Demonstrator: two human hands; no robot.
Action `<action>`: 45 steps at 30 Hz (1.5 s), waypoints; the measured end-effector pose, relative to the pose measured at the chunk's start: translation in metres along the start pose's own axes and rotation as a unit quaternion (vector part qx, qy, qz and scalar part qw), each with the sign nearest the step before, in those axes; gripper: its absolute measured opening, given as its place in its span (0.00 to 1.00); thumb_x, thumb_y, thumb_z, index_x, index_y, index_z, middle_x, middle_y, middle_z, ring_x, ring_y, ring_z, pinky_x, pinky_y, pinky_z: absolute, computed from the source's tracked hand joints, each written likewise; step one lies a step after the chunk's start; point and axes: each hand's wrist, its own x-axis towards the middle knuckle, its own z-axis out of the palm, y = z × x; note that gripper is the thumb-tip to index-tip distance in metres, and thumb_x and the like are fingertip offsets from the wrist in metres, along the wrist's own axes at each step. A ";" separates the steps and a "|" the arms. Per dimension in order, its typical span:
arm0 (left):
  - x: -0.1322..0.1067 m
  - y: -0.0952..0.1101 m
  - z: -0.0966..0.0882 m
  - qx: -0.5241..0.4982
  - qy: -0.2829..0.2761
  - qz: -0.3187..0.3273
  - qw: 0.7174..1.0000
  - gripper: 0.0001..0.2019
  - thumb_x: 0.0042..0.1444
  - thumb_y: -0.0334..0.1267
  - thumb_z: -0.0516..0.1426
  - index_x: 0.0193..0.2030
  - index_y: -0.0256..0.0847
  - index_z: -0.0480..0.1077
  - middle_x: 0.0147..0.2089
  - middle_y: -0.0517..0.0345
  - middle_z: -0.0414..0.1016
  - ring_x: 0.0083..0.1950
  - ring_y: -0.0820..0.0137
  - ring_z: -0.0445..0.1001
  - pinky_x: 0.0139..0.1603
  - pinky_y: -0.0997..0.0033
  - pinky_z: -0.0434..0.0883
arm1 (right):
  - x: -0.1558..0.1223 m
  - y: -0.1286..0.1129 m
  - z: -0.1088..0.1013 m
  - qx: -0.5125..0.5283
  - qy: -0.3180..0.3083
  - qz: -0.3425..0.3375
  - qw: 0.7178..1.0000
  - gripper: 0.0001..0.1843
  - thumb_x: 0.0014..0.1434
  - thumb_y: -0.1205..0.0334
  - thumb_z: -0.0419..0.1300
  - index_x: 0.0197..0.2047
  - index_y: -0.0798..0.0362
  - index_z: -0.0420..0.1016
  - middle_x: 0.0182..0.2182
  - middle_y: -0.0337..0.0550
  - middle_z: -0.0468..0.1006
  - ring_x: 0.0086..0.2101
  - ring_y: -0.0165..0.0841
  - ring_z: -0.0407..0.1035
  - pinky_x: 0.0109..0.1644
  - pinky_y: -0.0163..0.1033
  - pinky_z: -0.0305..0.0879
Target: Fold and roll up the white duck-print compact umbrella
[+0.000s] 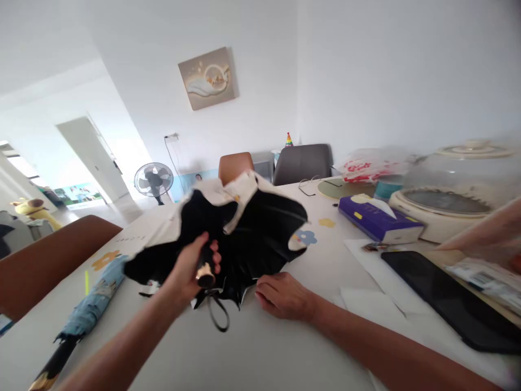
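A half-folded umbrella (260,228) with a black inside and a white outer side lies tilted over the table, its canopy loose and spread away from me. My left hand (199,266) is wrapped round its dark handle (206,279), which has a gold band; a thin black wrist strap (222,320) hangs from it. My right hand (285,296) rests on the table with curled fingers at the canopy's near edge, seemingly pinching it; the fingertips are partly hidden. To the left lies a folded light-blue umbrella (91,309) with a black and gold handle.
On the right are a purple tissue box (366,220), a black flat panel (448,298), white papers (378,271) and a clear-domed appliance (456,206). Glasses (309,187) lie at the back. Chairs (303,164) stand beyond the white table (260,358), with a fan (153,180) behind.
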 end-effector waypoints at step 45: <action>0.065 -0.107 -0.002 0.183 0.008 0.133 0.974 0.05 0.46 0.40 0.59 0.28 0.42 0.70 0.24 0.55 0.72 0.48 0.59 0.70 0.56 0.66 0.60 | 0.006 0.028 0.014 -0.086 -0.021 0.240 0.967 0.23 0.59 0.64 0.49 0.58 0.57 0.54 0.53 0.57 0.67 0.58 0.46 0.54 0.52 0.52 0.53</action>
